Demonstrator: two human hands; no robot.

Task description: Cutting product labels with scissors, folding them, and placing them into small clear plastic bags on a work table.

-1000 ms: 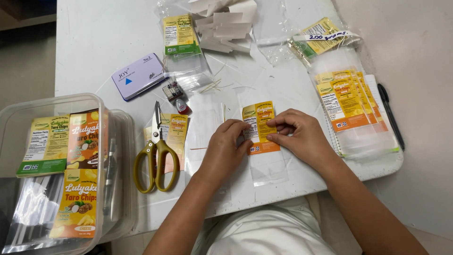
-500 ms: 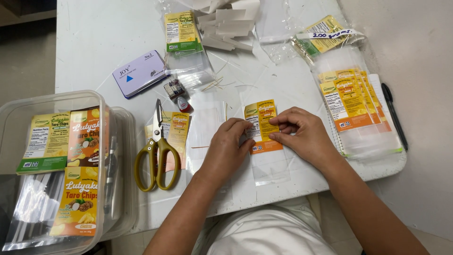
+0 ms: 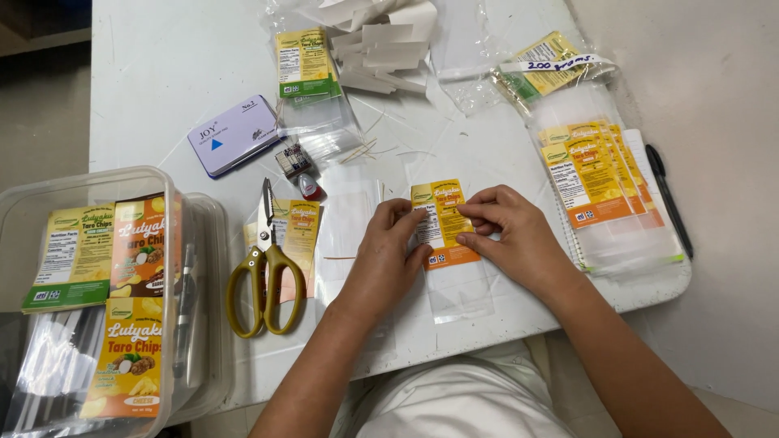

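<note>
Both hands, left hand [image 3: 388, 247] and right hand [image 3: 510, 235], press flat on a yellow label [image 3: 441, 223] on a clear bag [image 3: 454, 276], mid-frame. Finished bags [image 3: 604, 195] pile at right; more labels [image 3: 89, 300] wait lower left.

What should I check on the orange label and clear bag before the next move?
1. Left hand on the orange label: ok, fingers press its left edge.
2. Right hand on the label: ok, fingertips rest on its right edge.
3. Label sits on the clear bag: ok, at the bag's upper part.
4. Label square to the bag: cannot tell, the hands cover the side edges.
5. Scissors clear of the work: ok, lying to the left, apart from both hands.
6. Finished stack of labelled bags within reach: ok, just right of the right hand.
</note>
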